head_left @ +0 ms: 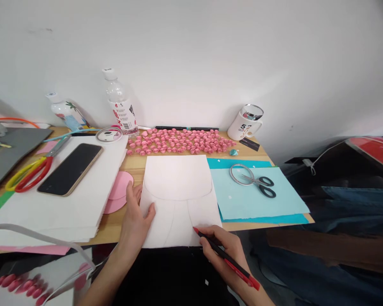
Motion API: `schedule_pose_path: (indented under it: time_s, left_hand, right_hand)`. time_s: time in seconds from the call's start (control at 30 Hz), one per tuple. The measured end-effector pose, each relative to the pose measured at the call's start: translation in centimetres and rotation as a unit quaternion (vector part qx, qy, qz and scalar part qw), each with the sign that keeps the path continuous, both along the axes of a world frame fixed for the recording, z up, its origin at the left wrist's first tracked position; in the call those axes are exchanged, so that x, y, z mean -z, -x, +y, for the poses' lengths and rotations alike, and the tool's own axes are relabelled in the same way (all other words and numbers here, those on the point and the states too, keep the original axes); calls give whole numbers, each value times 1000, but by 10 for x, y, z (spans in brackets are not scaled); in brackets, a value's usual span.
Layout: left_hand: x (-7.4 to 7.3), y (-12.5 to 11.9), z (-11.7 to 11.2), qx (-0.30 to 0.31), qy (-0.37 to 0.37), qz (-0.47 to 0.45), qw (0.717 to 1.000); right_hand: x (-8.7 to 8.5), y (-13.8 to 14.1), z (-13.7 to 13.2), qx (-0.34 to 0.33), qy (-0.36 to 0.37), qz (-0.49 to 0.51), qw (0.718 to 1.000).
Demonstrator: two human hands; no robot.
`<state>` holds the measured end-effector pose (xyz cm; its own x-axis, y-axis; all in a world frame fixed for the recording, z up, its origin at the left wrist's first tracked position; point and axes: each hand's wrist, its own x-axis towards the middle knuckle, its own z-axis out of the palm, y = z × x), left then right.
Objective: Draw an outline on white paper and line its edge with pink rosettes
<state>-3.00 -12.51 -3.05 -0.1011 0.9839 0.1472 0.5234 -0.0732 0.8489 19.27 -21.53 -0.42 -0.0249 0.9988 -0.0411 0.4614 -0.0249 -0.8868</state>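
A sheet of white paper (178, 176) lies in front of me at the table's near edge. On it are a wide curved pencil-like line and two lines running down from the curve. My left hand (136, 221) rests on the sheet's left edge, fingers apart, thumb on the paper. In my right hand (231, 250) is a black and red pen (223, 253), its red tip at the lower part of the right-hand line. Pink paper circles (119, 187) lie beside my left fingers, partly under a stack of white sheets (79, 214).
Many small pink paper rolls (181, 142) spread behind the sheet. Light blue paper (258, 204) at right carries black-handled scissors (264, 182) and a tape ring (234, 174). A mug (241, 125) and bottle (123, 108) stand behind. A phone (70, 169) and red-yellow scissors (32, 174) lie left.
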Motion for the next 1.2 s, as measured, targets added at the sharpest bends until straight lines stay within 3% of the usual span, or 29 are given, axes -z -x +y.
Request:
schedule_pose_path:
  time_s: [0.53,0.7,0.8,0.9,1.07,1.2]
  left_hand:
    - [0,0,1,6,-14,-5,1000]
    - [1,-1,1,7,-22,-8,1000]
    - [1,0,0,5,-17,-16,1000]
    - [1,1,-1,-7,-7,-11,1000]
    - [2,2,-3,-8,-10,-24,1000]
    - [-2,3,-5,1,-13,-54,998]
  right_hand:
    - [1,-34,-32,-39,50,-27,998]
    - [8,-48,-29,-47,135,-21,990]
    - [15,-52,-24,2,210,52,976]
    - [20,-49,-20,63,260,183,946]
    - [29,-43,-19,92,255,341,900]
    - [33,-41,-19,84,261,350,896]
